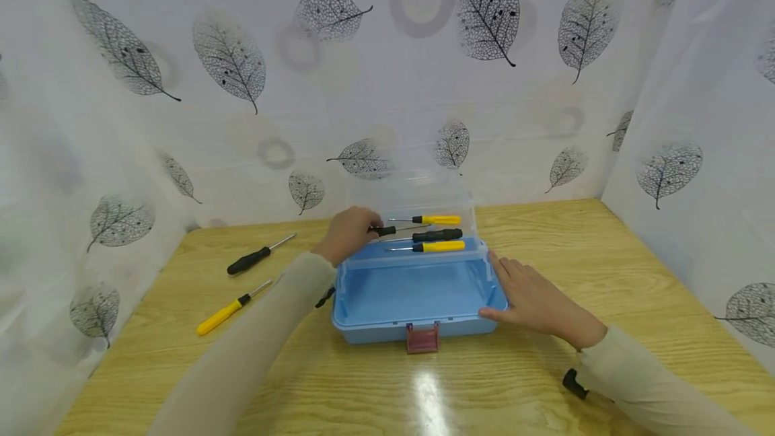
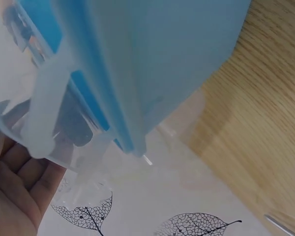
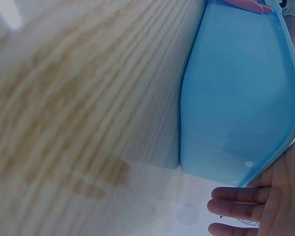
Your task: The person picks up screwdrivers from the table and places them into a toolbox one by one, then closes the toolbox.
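A blue toolbox (image 1: 418,288) lies opened on the table, with a purple-pink latch (image 1: 422,338) at its front. Its translucent lid (image 1: 412,194) stands back behind it. In the rear section lie a yellow screwdriver (image 1: 440,219), a black screwdriver (image 1: 437,235) and another yellow screwdriver (image 1: 443,245). My left hand (image 1: 348,234) holds a black-handled screwdriver (image 1: 384,230) over that section's left side, shaft pointing right. In the left wrist view, clear plastic partly covers the fingers (image 2: 27,172). My right hand (image 1: 529,295) rests against the toolbox's right side, thumb at the front corner, fingers (image 3: 236,209) extended.
Left of the toolbox, a black screwdriver (image 1: 249,260) and a yellow screwdriver (image 1: 225,315) lie on the wooden table (image 1: 521,382). A dark handle (image 1: 325,298) shows beside the toolbox, partly hidden by the left sleeve. Leaf-patterned sheeting (image 1: 387,86) hangs around the back and sides.
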`<state>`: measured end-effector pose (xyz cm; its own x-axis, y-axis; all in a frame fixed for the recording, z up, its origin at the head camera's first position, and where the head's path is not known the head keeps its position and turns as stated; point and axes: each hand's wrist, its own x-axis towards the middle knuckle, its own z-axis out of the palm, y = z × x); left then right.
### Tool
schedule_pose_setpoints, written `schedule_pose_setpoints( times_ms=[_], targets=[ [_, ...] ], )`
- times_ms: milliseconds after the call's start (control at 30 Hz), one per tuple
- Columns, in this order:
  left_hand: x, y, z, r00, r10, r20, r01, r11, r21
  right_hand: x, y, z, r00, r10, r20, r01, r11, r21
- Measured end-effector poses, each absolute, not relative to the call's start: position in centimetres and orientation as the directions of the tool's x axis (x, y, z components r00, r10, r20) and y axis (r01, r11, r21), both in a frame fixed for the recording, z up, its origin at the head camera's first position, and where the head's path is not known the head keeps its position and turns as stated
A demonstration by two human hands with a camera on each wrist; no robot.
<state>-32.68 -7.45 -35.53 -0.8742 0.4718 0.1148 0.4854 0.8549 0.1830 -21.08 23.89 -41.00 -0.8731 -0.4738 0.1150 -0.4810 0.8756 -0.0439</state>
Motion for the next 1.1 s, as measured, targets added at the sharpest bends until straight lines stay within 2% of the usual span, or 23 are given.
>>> schedule_pose_setpoints(
  times_ms=[700, 933, 1100],
  targets=[
    [-31.4, -9.5, -35.5, -0.828, 0.531, 0.181, 0.561, 0.774, 0.295, -21.2, 23.8, -41.0, -0.869, -0.481, 0.115, -0.488, 0.872, -0.043],
    [-30.8, -11.1, -34.9, -0.785, 0.548, 0.290, 0.620, 0.682, 0.389, -21.1, 23.8, -41.0, -0.871, -0.479, 0.113, -0.486, 0.873, -0.048],
    [-30.7, -12.8, -34.4, -0.786, 0.498, 0.366, 0.618, 0.630, 0.470, -21.0, 23.8, -40.9, -0.869, -0.480, 0.119, -0.488, 0.871, -0.057]
  ],
)
